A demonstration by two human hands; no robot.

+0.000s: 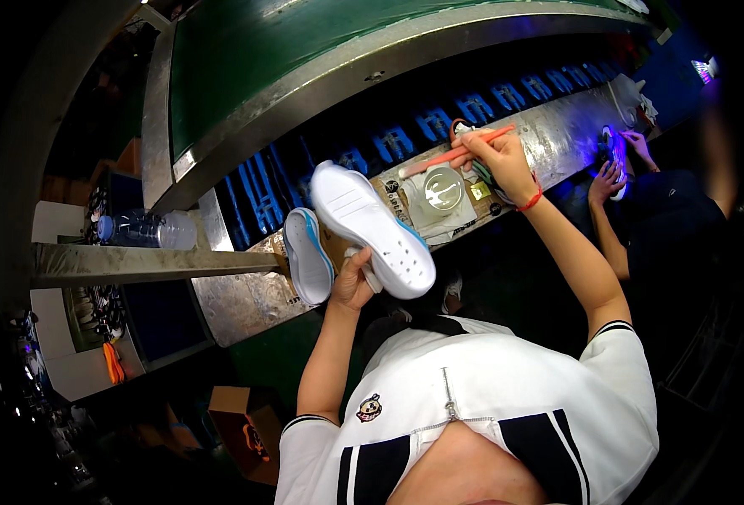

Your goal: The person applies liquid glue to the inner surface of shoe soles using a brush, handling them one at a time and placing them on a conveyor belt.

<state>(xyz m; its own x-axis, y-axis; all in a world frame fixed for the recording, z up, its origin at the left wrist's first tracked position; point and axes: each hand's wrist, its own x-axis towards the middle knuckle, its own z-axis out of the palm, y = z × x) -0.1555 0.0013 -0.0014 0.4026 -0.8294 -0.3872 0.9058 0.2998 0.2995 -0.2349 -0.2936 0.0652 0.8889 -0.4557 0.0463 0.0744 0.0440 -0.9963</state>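
Note:
My left hand (353, 284) is closed on a white shoe sole (370, 220) with blue along its side and small holes at the near end. Something whitish shows by those fingers; I cannot tell what it is. A second, blue-edged white sole (306, 259) leans just left of it on the bench. In my right hand (500, 162) is an orange-red brush (449, 156), gripped like a pen, its tip pointing left. Below the brush, a round dish (443, 188) of clear liquid rests on a white cloth (427, 220).
Behind the metal bench (237, 305) runs a dark conveyor with blue holders (393, 143). A steel post (153, 261) crosses at left, near a clear plastic bottle (149, 229). At right, a co-worker's hands (609, 181) hold a shoe under violet light. A cardboard box (233, 425) sits below.

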